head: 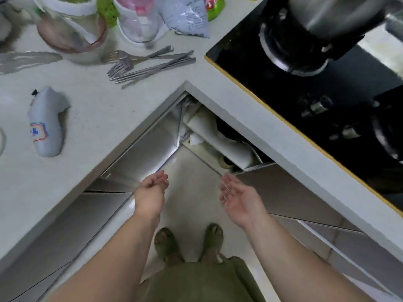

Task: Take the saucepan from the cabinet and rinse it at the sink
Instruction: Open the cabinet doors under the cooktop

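Note:
The corner cabinet (174, 136) under the L-shaped counter stands open, its thin door edge (209, 166) pointing toward me. Inside lie white rolled items (209, 129) and a dark rounded thing (229, 131), mostly hidden under the counter lip; I cannot tell whether it is the saucepan. My left hand (151, 190) hovers in front of the opening, palm up, fingers loosely bent, holding nothing. My right hand (236, 198) is spread open, its fingertips against the lower end of the door edge. No sink is in view.
A black gas hob (305, 88) with a steel pot (333, 16) fills the right counter. On the left counter (93, 110) lie forks and chopsticks (148, 64), a white bottle on its side (46, 125), jars and bags. My feet in green slippers (187, 238) stand on the pale floor.

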